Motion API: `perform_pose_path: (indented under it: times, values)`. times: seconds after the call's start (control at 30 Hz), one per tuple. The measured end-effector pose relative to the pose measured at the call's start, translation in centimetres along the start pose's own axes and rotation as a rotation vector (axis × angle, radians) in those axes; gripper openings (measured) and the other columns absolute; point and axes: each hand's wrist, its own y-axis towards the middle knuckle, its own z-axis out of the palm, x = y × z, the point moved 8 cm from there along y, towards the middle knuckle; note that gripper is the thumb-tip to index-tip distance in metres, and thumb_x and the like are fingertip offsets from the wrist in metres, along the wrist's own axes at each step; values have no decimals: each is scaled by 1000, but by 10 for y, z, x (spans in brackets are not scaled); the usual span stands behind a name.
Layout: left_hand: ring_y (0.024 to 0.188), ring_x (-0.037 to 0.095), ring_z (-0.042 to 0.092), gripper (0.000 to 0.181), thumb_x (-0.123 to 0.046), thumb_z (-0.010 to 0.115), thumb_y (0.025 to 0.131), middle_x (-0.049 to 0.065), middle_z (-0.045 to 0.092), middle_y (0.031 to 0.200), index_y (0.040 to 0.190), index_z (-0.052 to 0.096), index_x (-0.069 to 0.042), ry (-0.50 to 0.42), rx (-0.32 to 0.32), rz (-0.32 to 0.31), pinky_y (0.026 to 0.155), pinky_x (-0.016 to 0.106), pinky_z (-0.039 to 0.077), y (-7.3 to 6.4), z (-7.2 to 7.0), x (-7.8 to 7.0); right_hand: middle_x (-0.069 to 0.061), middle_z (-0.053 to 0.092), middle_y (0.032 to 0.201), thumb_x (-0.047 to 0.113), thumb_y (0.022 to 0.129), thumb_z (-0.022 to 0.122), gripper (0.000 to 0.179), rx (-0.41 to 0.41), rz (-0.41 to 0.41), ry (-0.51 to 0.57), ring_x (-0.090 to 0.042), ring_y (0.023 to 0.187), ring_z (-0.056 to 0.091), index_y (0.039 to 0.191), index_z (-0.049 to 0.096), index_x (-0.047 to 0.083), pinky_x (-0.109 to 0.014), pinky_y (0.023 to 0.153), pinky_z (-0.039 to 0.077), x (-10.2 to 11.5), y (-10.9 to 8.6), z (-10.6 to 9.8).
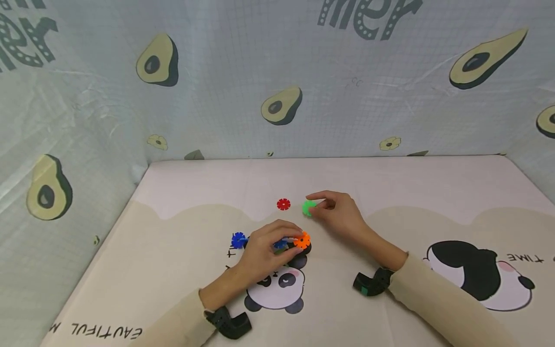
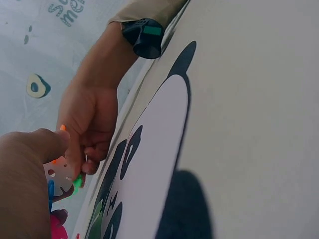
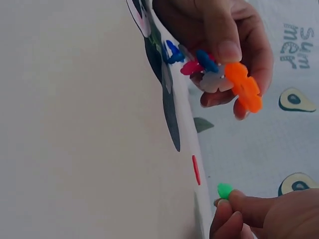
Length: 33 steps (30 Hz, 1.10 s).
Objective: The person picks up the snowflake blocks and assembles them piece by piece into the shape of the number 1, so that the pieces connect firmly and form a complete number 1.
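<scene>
My left hand [image 1: 265, 246] grips a joined chain of notched plastic snowflake discs. At the chain's right end is an orange disc [image 3: 243, 85]; a whitish disc [image 3: 215, 82], a pink disc [image 3: 191, 67] and blue discs [image 1: 238, 240] make up the rest, partly hidden by the fingers. Farther back and to the right, my right hand [image 1: 342, 213] pinches a green snowflake disc [image 1: 309, 208] between thumb and finger. The green disc is apart from the chain. A red snowflake disc [image 1: 284, 204] lies flat on the table, left of the green one.
A pale cloth with a panda print [image 1: 275, 289] and a black-and-white animal print [image 1: 481, 274] covers the table [image 1: 173, 279]. Behind it hangs a curtain [image 1: 225, 96] printed with avocados. Each wrist wears a black camera mount [image 1: 373, 282].
</scene>
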Motion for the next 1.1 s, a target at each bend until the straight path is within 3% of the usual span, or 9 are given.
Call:
perform_pose_path:
  times: [0.23,0.53,0.87,1.1]
  values:
    - [100,19,63,30,-3,79,77,6,66,107,106,68,-5,22,-4,-1,89,29,50,0,-2,-1,-4,65,73,20,86,72,29,83,17,58,-21,65,57,115,70,17,-25,55,44,-3,-16,-4]
    - [102,16,62,29,-4,77,79,3,65,107,106,69,-6,27,-2,-49,90,30,49,-1,-2,2,-9,65,76,25,86,73,35,162,61,129,-25,65,57,118,67,14,-28,56,46,-3,-38,-4]
    - [99,21,63,30,-3,79,77,8,65,106,105,68,-3,27,-31,-9,88,30,50,0,-4,0,-7,62,79,23,84,75,30,151,-25,219,-26,69,58,113,71,17,-24,56,44,1,-50,-6]
    - [100,16,63,27,-4,77,80,4,65,106,105,69,-5,29,-21,-48,88,28,50,-2,-3,2,-2,64,80,19,85,74,26,128,-116,170,-22,67,58,111,72,18,-24,52,42,5,-54,-5]
